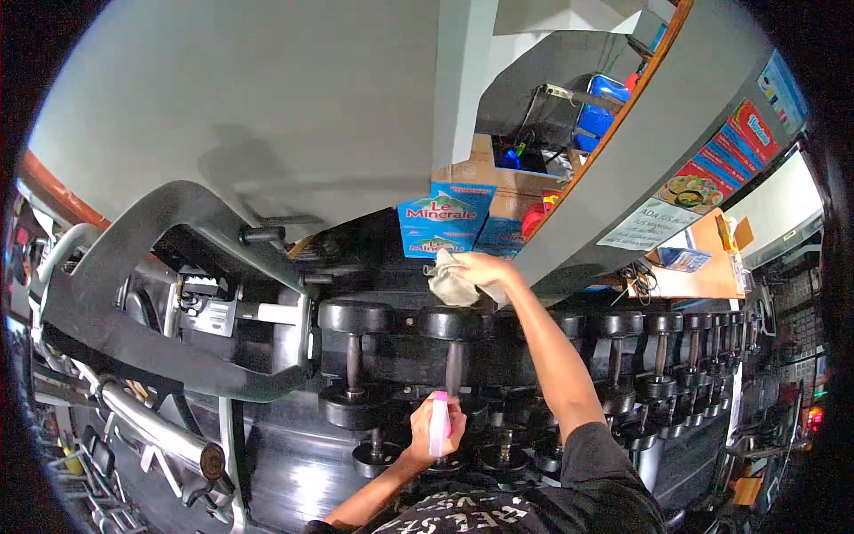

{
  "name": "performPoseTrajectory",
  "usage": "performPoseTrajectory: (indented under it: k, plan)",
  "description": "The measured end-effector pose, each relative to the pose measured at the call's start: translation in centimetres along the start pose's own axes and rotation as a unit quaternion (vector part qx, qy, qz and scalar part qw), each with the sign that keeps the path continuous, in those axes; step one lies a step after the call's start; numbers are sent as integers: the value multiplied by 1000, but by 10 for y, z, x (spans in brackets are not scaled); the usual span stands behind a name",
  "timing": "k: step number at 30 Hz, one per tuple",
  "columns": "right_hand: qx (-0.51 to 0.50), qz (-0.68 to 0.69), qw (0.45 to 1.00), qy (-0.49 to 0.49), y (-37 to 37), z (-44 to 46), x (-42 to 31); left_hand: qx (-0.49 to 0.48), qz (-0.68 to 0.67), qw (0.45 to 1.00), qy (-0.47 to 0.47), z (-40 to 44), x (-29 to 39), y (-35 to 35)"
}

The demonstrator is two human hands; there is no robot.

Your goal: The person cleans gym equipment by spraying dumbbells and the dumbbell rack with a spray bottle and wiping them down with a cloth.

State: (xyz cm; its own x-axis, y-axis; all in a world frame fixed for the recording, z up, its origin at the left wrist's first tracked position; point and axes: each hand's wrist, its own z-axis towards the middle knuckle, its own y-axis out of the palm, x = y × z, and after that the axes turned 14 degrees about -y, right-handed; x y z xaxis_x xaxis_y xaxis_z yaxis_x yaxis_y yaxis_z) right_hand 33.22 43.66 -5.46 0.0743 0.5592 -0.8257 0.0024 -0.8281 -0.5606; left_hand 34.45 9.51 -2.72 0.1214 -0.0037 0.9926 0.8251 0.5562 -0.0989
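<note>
My left hand (420, 436) is closed around a spray bottle with a pink and white top (439, 418), low over the dumbbell rack. The bottle's body is mostly hidden by the hand. Farther away, my right hand (485, 269) grips a pale beige cloth (455, 283), bunched up just above the far head of a black dumbbell (456, 323). Whether the cloth touches that dumbbell I cannot tell. Its handle runs toward the spray bottle, and its near end is partly hidden. Another dumbbell (354, 356) lies beside it on the left.
More dumbbells (663, 356) line the rack to the right. A large grey-framed exercise machine (169, 378) stands at left. Blue Le Minerale boxes (440, 216) are stacked behind the rack. A grey slanted panel (614, 178) with posters rises at right, near a wooden desk (703, 276).
</note>
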Motion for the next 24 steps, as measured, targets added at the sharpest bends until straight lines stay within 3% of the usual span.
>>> performPoseTrajectory:
  k: [2, 3, 4, 6, 8, 10, 12, 14, 16, 19, 24]
  plan:
    - [7, 41, 988, 149, 43, 23, 57, 20, 30, 999, 33, 2, 5, 1]
    - [-80, 36, 996, 30, 49, 30, 54, 13, -3, 1000, 10, 2, 3, 1]
    - [-201, -93, 975, -10, 60, 39, 50, 14, -1, 1000, 11, 1, 1, 1]
    - [-188, -62, 976, 85, 59, 48, 41, 11, -10, 1000, -4, 1, 0, 1]
    - [-197, -4, 975, 106, 44, 42, -4, 10, 8, 1000, -3, 1, 2, -1]
    - [-191, -49, 975, 104, 45, 34, -12, 4, 22, 1000, 1, 0, 1, -1]
    - [-120, 38, 992, 16, 43, 23, -21, -15, 45, 999, -5, 3, -2, -2]
    - [-103, 6, 995, 4, 38, 5, -36, -1, 1, 999, -43, 1, -2, 1]
    - [-23, 16, 999, -26, 32, -21, -60, -5, -38, 996, -83, -2, -12, 3]
    - [58, -44, 995, -62, 40, -53, -80, -10, -20, 999, -38, 0, -10, 2]
    - [253, -81, 960, -90, 82, -83, -95, -9, -65, 996, -51, -1, -15, 5]
